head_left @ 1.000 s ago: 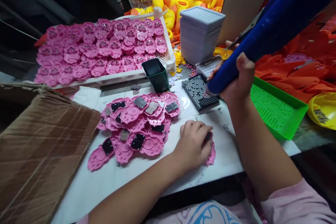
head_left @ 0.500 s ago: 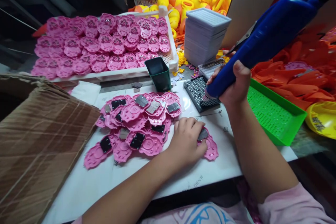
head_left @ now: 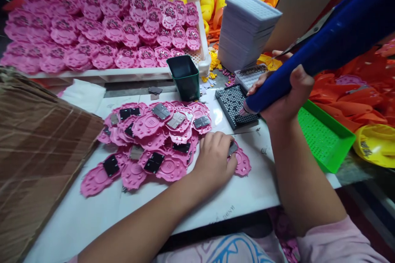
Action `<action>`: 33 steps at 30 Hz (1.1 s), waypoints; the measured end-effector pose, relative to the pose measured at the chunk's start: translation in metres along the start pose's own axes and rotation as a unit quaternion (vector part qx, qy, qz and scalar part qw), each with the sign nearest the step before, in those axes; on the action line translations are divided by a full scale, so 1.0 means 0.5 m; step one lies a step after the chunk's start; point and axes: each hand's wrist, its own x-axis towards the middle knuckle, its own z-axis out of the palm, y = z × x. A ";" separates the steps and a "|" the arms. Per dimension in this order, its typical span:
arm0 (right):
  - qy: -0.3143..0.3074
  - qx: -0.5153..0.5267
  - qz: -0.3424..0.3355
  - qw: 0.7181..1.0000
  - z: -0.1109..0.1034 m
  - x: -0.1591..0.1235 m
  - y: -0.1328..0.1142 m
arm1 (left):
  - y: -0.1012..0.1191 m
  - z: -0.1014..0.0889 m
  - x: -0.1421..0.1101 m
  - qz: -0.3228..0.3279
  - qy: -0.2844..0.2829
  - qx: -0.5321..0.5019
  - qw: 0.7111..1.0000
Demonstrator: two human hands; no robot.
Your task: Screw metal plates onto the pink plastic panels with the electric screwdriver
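Observation:
In my right hand (head_left: 288,88) is a blue electric screwdriver (head_left: 311,53), with my fingers wrapped around its lower body. It slants down to the left, and its tip is at a black perforated screw tray (head_left: 230,102). A narrow metal lever-like piece (head_left: 314,28) runs along its upper side. My left hand (head_left: 216,154) rests with bent fingers on a pink plastic part (head_left: 243,162), partly covering it and its grey square plate (head_left: 233,148). Left of that hand lies a pile of similar pink parts (head_left: 148,125), several bearing black or grey plates.
A dark green cup (head_left: 185,78) stands behind the pile. Behind it, a white crate (head_left: 123,73) holds rows of pink parts. White trays (head_left: 247,33) are stacked at the back. A cardboard box (head_left: 46,152) flanks the left; a green basket (head_left: 327,139) sits right.
The camera view has shifted, bringing the table scene nearer and the crate farther left. Both hands keep their places: the left on the pink part, the screwdriver tip at the black tray.

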 end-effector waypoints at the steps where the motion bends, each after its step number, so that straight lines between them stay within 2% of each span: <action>1: 0.008 0.001 -0.007 1.000 0.001 0.000 -0.008 | 0.000 0.001 0.000 -0.001 0.002 -0.001 1.000; 5: 0.026 -0.033 -0.022 0.999 0.007 -0.001 -0.055 | -0.001 0.002 0.002 -0.013 0.016 -0.010 1.000; 9: -0.047 -0.050 0.033 0.997 0.023 -0.010 -0.081 | -0.003 0.004 0.004 -0.017 0.031 -0.004 0.999; 11: -0.086 -0.018 0.064 0.994 0.032 -0.016 -0.073 | -0.004 0.005 0.004 -0.019 0.035 0.000 0.999; 16: -0.159 0.048 0.078 0.983 0.037 -0.025 -0.044 | -0.004 0.005 0.004 -0.023 0.037 0.001 0.999; 21: -0.206 0.055 0.125 0.969 0.030 -0.030 -0.051 | -0.003 0.005 0.003 -0.023 0.043 0.012 0.999; 25: -0.253 0.088 0.130 0.955 0.025 -0.030 -0.049 | -0.002 0.004 0.004 -0.026 0.039 0.018 0.999; 31: -0.281 0.093 0.128 0.946 0.023 -0.033 -0.039 | -0.003 0.004 0.004 -0.030 0.028 0.026 0.999; 33: -0.265 0.076 0.123 0.953 0.025 -0.034 -0.040 | -0.003 0.004 0.003 -0.029 0.029 0.029 0.999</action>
